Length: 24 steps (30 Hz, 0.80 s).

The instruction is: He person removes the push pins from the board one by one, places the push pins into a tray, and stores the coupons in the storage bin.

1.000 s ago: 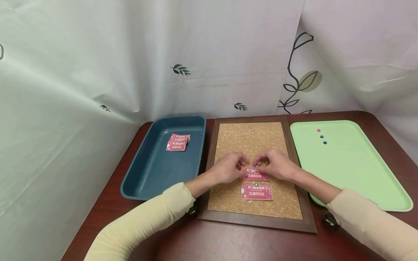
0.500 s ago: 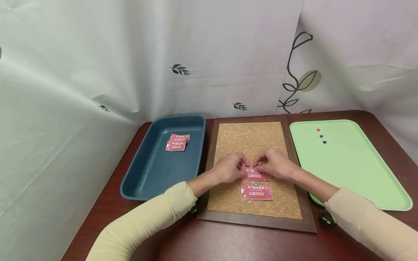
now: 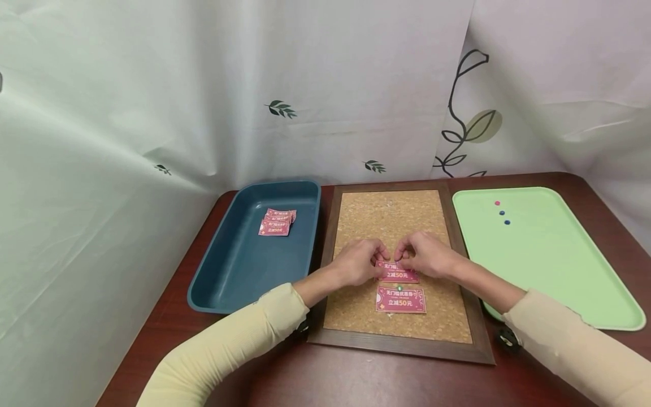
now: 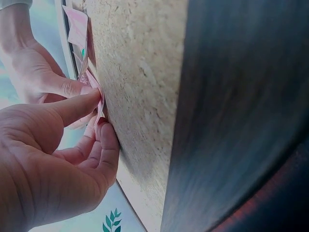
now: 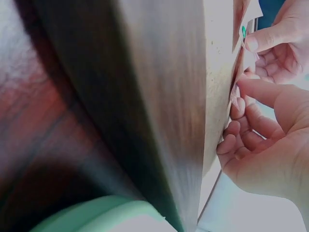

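White cloth printed with leaves (image 3: 356, 73) hangs behind the dark reddish table (image 3: 351, 376), where a framed cork board (image 3: 432, 325) lies beneath both my hands. My left hand (image 3: 358, 263) pinches the upper pink coupon (image 3: 402, 275) near its left end, thumb against fingers. Just beside it, my right hand (image 3: 427, 257) pinches the same coupon's far edge; I cannot tell whether a pin sits between those fingertips. Nearer to me than my hands, the lower pink coupon (image 3: 402, 303) lies on the cork, a green pin (image 3: 399, 288) at its far edge. Left of my left hand, a blue tray (image 3: 239, 271) holds overlapping coupons (image 3: 275, 227); right of my right hand, a pale green tray (image 3: 544, 271) carries three small pins (image 3: 502, 213).
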### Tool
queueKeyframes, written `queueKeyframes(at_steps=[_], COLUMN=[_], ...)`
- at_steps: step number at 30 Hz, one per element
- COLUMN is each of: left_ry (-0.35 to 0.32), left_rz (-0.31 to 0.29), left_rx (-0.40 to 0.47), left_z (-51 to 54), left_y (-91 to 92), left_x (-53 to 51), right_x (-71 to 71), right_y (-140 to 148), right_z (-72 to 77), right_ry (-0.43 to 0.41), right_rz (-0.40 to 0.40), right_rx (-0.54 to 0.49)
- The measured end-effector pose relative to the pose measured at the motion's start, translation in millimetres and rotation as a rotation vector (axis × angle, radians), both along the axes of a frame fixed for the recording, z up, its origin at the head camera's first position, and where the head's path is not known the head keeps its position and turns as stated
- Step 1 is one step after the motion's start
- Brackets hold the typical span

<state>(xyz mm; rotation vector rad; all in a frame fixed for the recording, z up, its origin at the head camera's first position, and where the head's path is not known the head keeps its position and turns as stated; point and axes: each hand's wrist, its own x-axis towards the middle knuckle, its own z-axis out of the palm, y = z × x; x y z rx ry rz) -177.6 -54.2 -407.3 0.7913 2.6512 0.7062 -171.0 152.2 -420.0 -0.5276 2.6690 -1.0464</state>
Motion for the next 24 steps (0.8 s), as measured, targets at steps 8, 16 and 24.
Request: queueKeyframes(at_steps=[8, 16, 24], left_ry=[-0.012, -0.009, 0.002], left_rz=[0.014, 0.013, 0.012], left_rx=[-0.012, -0.007, -0.005], left_z=[0.2, 0.7, -0.7], left_y=[0.7, 0.2, 1.2], left_x=[-0.4, -0.5, 0.5], right_x=[0.7, 1.7, 3.5], right_y=[0.1, 1.3, 0.7], right_z=[-0.1, -0.6, 1.7], right_ry=[-0.005, 0.022, 0.013], right_rz=[0.004, 0.006, 0.001], right_rx=[-0.004, -0.001, 0.011])
